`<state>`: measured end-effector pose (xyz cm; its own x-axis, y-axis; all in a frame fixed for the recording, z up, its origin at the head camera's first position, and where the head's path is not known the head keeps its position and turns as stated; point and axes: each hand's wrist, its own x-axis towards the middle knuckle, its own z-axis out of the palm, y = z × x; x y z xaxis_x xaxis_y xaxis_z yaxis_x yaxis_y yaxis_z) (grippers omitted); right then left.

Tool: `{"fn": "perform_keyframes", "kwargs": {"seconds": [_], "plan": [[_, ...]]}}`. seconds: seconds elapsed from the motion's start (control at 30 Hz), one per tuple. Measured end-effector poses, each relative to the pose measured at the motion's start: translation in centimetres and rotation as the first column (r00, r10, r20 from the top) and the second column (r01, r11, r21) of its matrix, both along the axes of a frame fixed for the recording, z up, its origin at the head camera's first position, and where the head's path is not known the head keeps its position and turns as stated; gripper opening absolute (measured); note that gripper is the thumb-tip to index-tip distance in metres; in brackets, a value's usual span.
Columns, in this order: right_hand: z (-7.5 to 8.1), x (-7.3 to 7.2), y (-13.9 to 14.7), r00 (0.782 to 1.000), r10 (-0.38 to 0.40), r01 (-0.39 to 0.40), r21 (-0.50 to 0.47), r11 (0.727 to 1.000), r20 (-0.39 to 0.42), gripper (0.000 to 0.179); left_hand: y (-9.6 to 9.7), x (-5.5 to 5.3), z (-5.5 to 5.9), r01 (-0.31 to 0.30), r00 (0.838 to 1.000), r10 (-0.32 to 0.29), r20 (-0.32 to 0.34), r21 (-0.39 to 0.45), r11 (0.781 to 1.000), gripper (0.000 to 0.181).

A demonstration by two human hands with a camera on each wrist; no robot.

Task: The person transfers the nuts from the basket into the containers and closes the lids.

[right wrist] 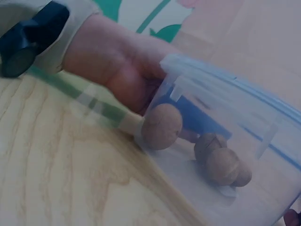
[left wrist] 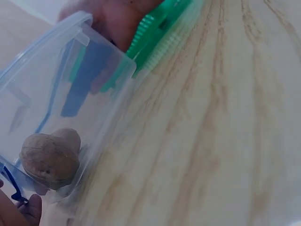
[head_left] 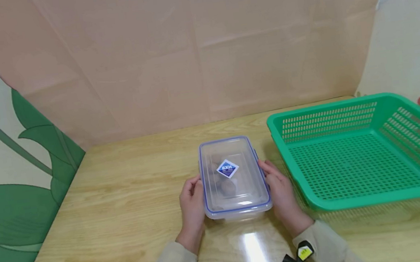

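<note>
A clear plastic food container [head_left: 246,187] with a blue-sealed lid and a blue diamond label lies in front of me. Several brown walnuts [right wrist: 162,127] show through its wall in the right wrist view, and walnuts also show in the left wrist view. My left hand [head_left: 192,203] holds the container's left side, with its fingertips by a blue side clip [left wrist: 14,183]. On the opposite side, my right hand [head_left: 283,192] grips the edge, fingers at the lid's rim and partly hidden by the container.
A green slotted plastic basket [head_left: 308,193] stands to the right, close to my right hand. Under everything is a wood-grain table [head_left: 127,228]. A pinkish sheet [head_left: 185,55] hangs behind the table, between flower-printed panels.
</note>
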<state>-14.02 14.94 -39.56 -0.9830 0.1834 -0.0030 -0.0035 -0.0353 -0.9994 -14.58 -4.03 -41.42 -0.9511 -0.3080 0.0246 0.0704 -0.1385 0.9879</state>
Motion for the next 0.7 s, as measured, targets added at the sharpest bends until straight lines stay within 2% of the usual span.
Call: {"fn": "perform_keyframes", "kwargs": {"seconds": [0.17, 0.33, 0.5, 0.57, 0.7], "plan": [[0.4, -0.1, 0.1, 1.000, -0.012, 0.012, -0.015, 1.000, -0.002, 0.049, -0.1, -0.1, 0.5, -0.045, 0.999, 0.046, 0.021, -0.036, 0.998, 0.021], [0.9, -0.2, -0.2, 0.996, -0.084, 0.085, -0.030, 0.996, 0.044, 0.048, -0.2, -0.2, 1.2, -0.055, 0.998, 0.053, -0.022, -0.076, 0.996, 0.023], [1.4, -0.2, -0.5, 0.976, -0.173, 0.173, 0.012, 0.985, 0.135, 0.051, 0.1, -0.1, 1.3, -0.048, 0.998, 0.047, -0.045, -0.030, 0.998, 0.031], [1.6, -0.1, -0.5, 0.971, -0.182, 0.179, 0.031, 0.983, 0.156, 0.052, 0.2, 0.0, 1.3, -0.056, 0.998, 0.055, -0.040, -0.023, 0.998, 0.031], [1.6, -0.1, -0.5, 0.972, -0.182, 0.184, -0.001, 0.983, 0.152, 0.054, 0.4, 0.1, 1.4, -0.059, 0.998, 0.059, -0.017, -0.004, 0.998, 0.032]]}}
